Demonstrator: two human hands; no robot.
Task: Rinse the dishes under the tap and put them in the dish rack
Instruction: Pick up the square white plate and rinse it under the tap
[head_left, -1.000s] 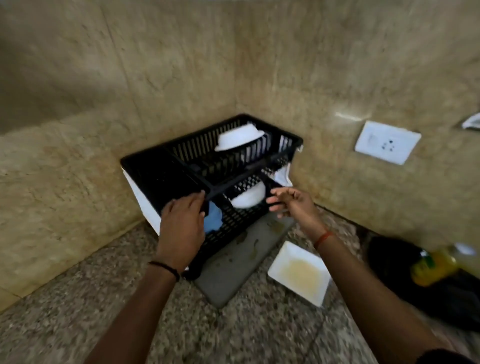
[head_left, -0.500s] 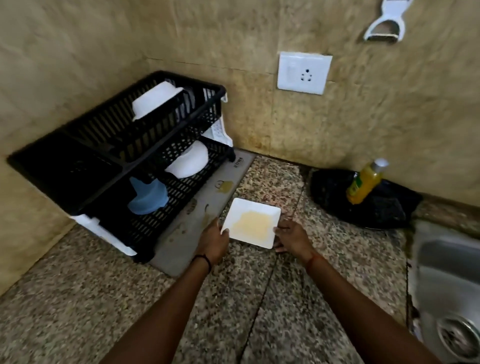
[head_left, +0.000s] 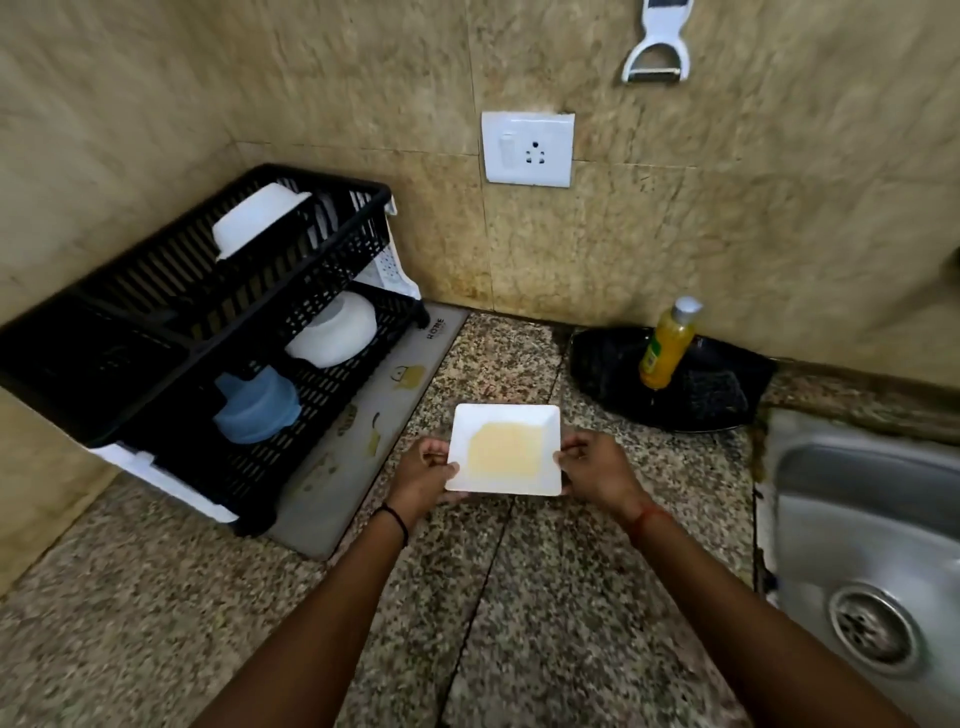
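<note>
Forearms: both enter from the bottom edge, cut off by the frame; a black band sits on the left wrist, a red thread on the right.
Bench: speckled granite bench (head_left: 519, 597) lies bare in the near ground, with a dark seam running toward the plate.
Left grip: left hand (head_left: 423, 475) holds the plate's left edge, thumb on the rim and fingers curled beneath it, out of sight.
Right grip: right hand (head_left: 597, 470) holds the plate's right edge in the same way.
Plate: square white plate (head_left: 506, 449) sits between the hands, its centre smeared yellow; whether it rests on the bench or is just lifted cannot be told.
Sink: steel sink (head_left: 857, 519) is at the right, its drain near and its far side cut off by the frame; the tap is out of view.
Mat: grey printed mat (head_left: 363, 441) lies left of the plate, partly under the rack.
Rack: black two-tier dish rack (head_left: 171, 312) stands in the left corner; a white bowl (head_left: 260, 218) is above, another white bowl (head_left: 335, 332) and a blue cup (head_left: 257, 405) are below; its left end is dark and hard to read.
Far right: a yellow soap bottle (head_left: 667, 345) stands on a black tray (head_left: 613, 358) beside the wall.
Wall: a white socket (head_left: 527, 148); a white peeler (head_left: 657, 44), its top cut off.
</note>
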